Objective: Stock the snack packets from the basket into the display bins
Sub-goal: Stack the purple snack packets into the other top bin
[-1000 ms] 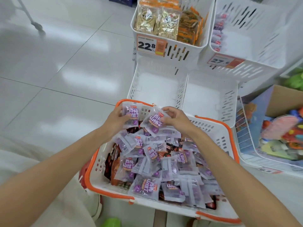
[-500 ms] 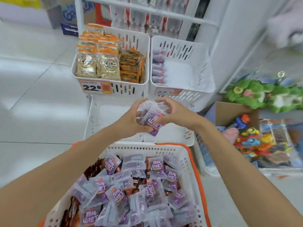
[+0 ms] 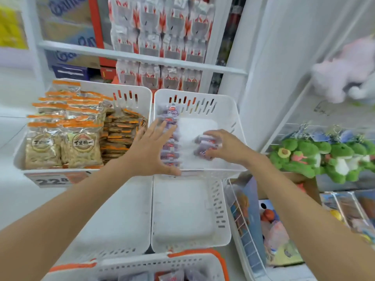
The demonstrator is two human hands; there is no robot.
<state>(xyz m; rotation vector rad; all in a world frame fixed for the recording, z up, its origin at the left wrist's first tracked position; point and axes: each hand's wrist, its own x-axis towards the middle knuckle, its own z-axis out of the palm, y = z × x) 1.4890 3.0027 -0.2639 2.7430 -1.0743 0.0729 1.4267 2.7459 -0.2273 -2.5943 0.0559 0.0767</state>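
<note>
Inside the bin [image 3: 227, 118], our right hand [image 3: 227, 148] grips packets [image 3: 204, 139] at its middle; our left hand [image 3: 150, 151], fingers [image 3: 162, 129] straight, rests on the row [image 3: 172, 114] at its left wall.

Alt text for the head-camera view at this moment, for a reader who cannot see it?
Both hands reach into a white slotted plastic display bin: the right hand grips a cluster of small purple snack packets, the left hand lies spread over a row of purple packets along the bin's left wall. An orange-rimmed white basket sits at the frame's bottom edge.
</note>
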